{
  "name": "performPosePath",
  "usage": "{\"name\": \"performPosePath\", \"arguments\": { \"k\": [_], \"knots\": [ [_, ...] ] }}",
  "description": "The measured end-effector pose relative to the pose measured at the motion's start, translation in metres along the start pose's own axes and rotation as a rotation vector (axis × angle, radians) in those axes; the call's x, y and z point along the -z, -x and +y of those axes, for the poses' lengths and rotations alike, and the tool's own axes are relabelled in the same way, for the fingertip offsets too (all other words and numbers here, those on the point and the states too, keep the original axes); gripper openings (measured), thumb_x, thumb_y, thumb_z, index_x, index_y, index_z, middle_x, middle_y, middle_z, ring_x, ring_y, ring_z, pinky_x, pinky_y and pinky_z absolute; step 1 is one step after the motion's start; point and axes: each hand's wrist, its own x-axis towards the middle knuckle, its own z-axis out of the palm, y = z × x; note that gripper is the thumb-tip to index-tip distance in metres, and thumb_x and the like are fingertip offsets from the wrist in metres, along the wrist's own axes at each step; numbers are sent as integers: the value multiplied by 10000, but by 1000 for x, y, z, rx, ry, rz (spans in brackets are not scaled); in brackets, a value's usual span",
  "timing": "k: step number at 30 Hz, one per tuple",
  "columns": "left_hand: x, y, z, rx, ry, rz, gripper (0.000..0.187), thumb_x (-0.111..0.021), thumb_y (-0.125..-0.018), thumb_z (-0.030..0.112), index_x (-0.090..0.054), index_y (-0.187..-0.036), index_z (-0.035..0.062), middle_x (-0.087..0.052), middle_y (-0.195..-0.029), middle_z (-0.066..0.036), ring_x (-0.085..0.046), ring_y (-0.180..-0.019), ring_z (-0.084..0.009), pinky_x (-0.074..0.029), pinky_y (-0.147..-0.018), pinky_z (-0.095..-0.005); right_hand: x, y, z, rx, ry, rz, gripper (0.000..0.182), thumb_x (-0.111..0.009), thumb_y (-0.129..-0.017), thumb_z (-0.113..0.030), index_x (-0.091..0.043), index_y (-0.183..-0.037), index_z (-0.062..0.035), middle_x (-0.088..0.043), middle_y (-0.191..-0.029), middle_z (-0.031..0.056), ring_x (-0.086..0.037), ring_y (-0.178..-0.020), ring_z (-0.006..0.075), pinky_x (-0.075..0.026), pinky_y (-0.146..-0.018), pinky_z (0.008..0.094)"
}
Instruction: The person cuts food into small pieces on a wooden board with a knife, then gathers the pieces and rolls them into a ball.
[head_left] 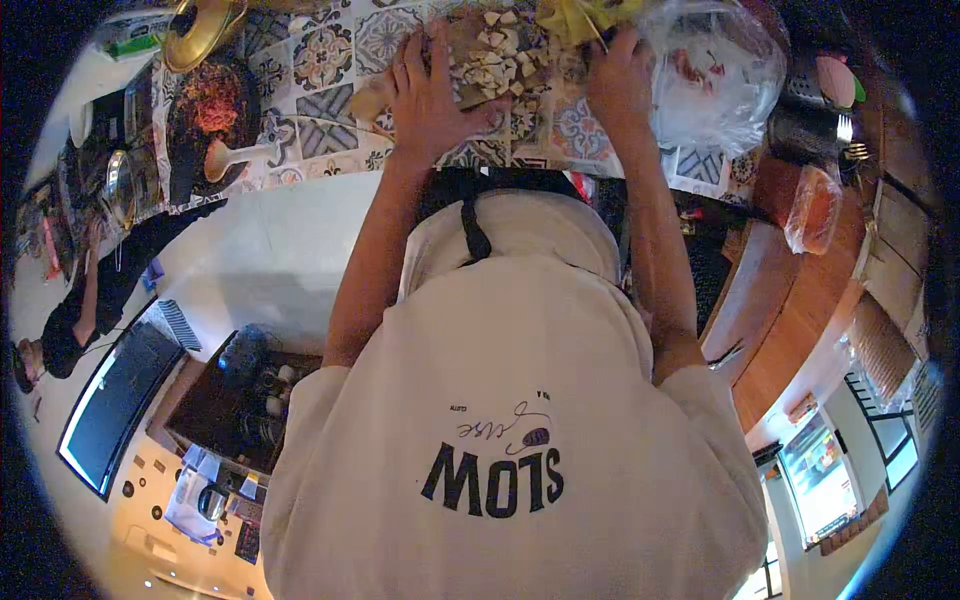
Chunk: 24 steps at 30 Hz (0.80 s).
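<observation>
My left hand lies on the left part of a wooden cutting board, its fingers stretched out and the thumb apart. Pale chopped food pieces are heaped on the board, to the right of that hand. My right hand is at the board's right side, fingers bent beside a crumpled yellow thing. A thin dark shape shows at its fingertips; I cannot make out what it is. Right of this hand is a clear plastic bag with small reddish bits in it.
The counter has a patterned tile cover. At left are a dark pan of reddish food, a gold-coloured lid and a pale spoon. Forks and a bagged orange package are at right. Another person stands far left.
</observation>
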Motion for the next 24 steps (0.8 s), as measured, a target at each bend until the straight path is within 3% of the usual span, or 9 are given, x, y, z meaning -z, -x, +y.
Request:
{"name": "performPosePath", "arguments": {
  "k": [3, 6, 9, 15, 18, 21, 24],
  "knots": [
    [9, -6, -3, -1, -28, -67, 1248, -783, -601, 712, -266, -1541, 75, -375, -1449, -239, -349, -1352, -427, -276, -1083, -582, -9, -12, 11, 92, 172, 133, 519, -630, -924, -190, -374, -1316, 35, -500, -1176, 354, -486, -1078, 555, -441, -888, 602],
    [9, -9, -15, -46, 25, -78, 1221, -799, -606, 682, -272, -1544, 105, -362, -1464, -228, -337, -1361, -427, -281, -1085, -580, -34, -17, 33, -130, 212, -18, 696, -639, -954, -269, -271, -1531, -140, -376, -1472, 160, -444, -1295, 384, -429, -1047, 397],
    [6, -11, -24, -100, 55, -79, 1164, -815, -609, 650, -309, -1537, 161, -345, -1482, -220, -318, -1374, -433, -268, -1098, -594, 12, -4, -9, 305, 169, 239, 494, -679, -884, -206, -459, -1279, -5, -512, -1181, 294, -504, -1064, 495, -452, -893, 558],
    [11, -9, -18, -116, 81, -77, 916, -822, -626, 611, -516, -1425, 285, -302, -1538, -183, -253, -1416, -442, -220, -1138, -604, -6, 44, -2, 391, -112, -178, 502, -741, -817, -201, -552, -1274, -119, -509, -1249, 218, -487, -1172, 435, -442, -960, 509],
    [15, -12, -10, -153, 65, -109, 778, -816, -660, 570, -587, -1362, 327, -318, -1550, -120, -247, -1431, -414, -216, -1148, -598, -15, 42, -12, 406, -138, -75, 552, -729, -810, -157, -538, -1326, -128, -501, -1306, 204, -482, -1199, 431, -433, -1009, 496],
    [14, -12, -9, -225, 70, -168, 642, -791, -722, 505, -624, -1320, 342, -402, -1515, -37, -312, -1418, -355, -242, -1155, -574, -11, 31, -19, 483, 58, -171, 583, -708, -806, -114, -515, -1356, -87, -480, -1364, 189, -471, -1237, 425, -418, -1050, 489],
    [13, -17, -15, -290, 67, -198, 521, -763, -776, 435, -660, -1275, 326, -510, -1434, 17, -416, -1365, -293, -295, -1146, -538, -10, 21, -17, 518, 28, -254, 516, -680, -812, -78, -543, -1307, -35, -490, -1352, 195, -479, -1239, 419, -418, -1056, 471]
  ]
}}
